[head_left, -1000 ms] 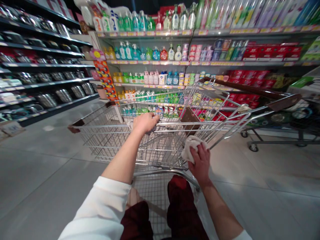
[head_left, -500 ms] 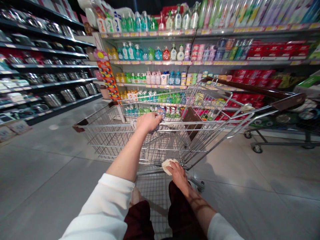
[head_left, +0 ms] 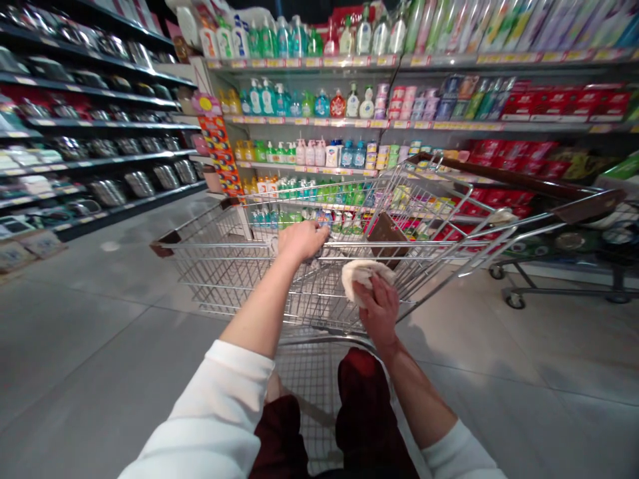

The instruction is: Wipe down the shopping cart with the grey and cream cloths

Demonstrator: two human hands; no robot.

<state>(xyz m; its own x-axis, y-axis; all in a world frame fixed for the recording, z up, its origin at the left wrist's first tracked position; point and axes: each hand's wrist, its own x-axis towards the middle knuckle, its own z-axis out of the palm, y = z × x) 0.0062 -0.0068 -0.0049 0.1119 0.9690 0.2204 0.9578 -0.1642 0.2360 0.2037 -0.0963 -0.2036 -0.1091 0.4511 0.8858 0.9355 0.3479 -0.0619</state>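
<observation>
A wire shopping cart [head_left: 249, 293] stands sideways in front of me, with brown plastic corners and a brown handle on the right. My left hand [head_left: 303, 241] is closed over the cart's near top rail; its fingertips are partly hidden behind the rail. In my right hand [head_left: 380, 303] is a bunched cream-coloured cloth [head_left: 355, 274], held against the wire side of the cart, below the top rail and right of my left hand. A brown panel [head_left: 387, 238] hangs in the cart just above the cloth.
Behind the cart, a shelf [head_left: 309, 122] holds pump bottles, tubs and red boxes. Metal pots [head_left: 107, 193] fill dark shelves at left. Another cart [head_left: 549, 289] with goods stands at right. Grey floor tiles [head_left: 100, 359] surround me, and my knees [head_left: 362, 379] are close below the cart.
My right hand has moved up with the cloth, from the cart's lower edge to the wire side. The left hand stays on the top rail. The view has shifted slightly.
</observation>
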